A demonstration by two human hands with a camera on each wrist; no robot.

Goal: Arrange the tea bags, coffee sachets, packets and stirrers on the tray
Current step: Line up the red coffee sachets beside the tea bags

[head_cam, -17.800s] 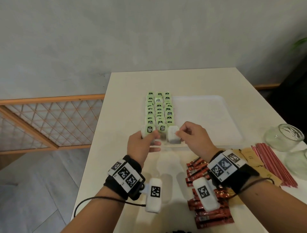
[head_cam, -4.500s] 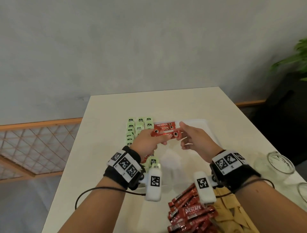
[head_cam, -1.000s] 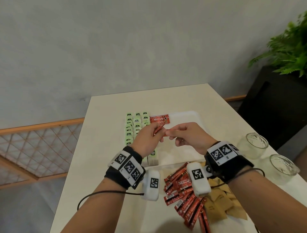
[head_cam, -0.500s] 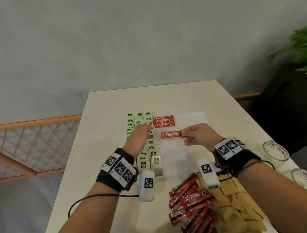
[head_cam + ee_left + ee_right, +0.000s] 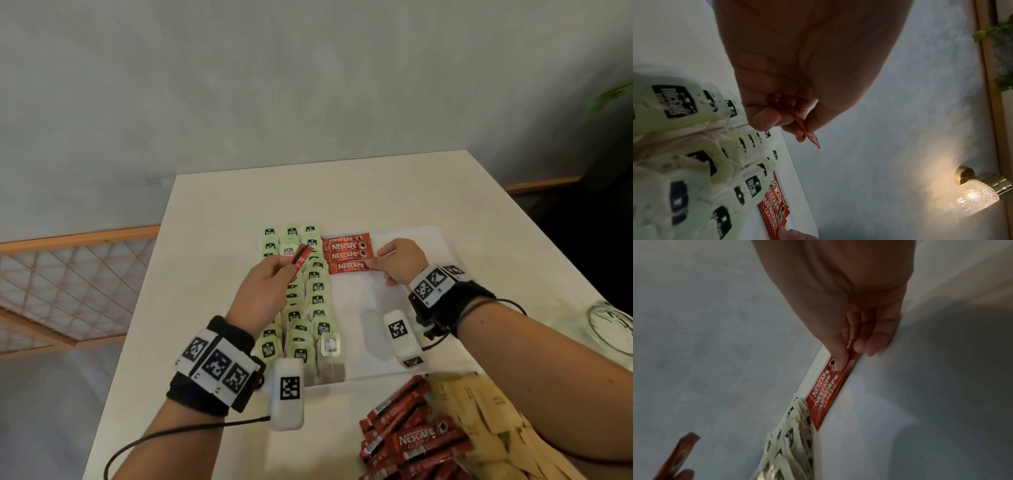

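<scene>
A white tray (image 5: pixel 404 342) lies on the table with rows of green tea bags (image 5: pixel 317 298) filling its left side. Red coffee sachets (image 5: pixel 346 247) lie stacked in a column at the tray's far middle. My right hand (image 5: pixel 371 264) pinches the right end of the nearest sachet (image 5: pixel 346 267), laid flat below the others; the right wrist view shows thumb and fingers on that sachet (image 5: pixel 830 386). My left hand (image 5: pixel 291 270) hovers over the tea bags, gripping a few red sachets (image 5: pixel 301 258), seen edge-on as sachets (image 5: pixel 807 134) in the left wrist view.
A loose heap of red sachets (image 5: pixel 411 438) and brown paper packets (image 5: pixel 479 418) lies at the table's near right, below the tray. A glass jar (image 5: pixel 613 329) stands at the right edge. The tray's right half is bare.
My right hand carried its sachet forward and laid it under the stacked sachets. My left hand drew back a little from the tea bags, with its sachets raised.
</scene>
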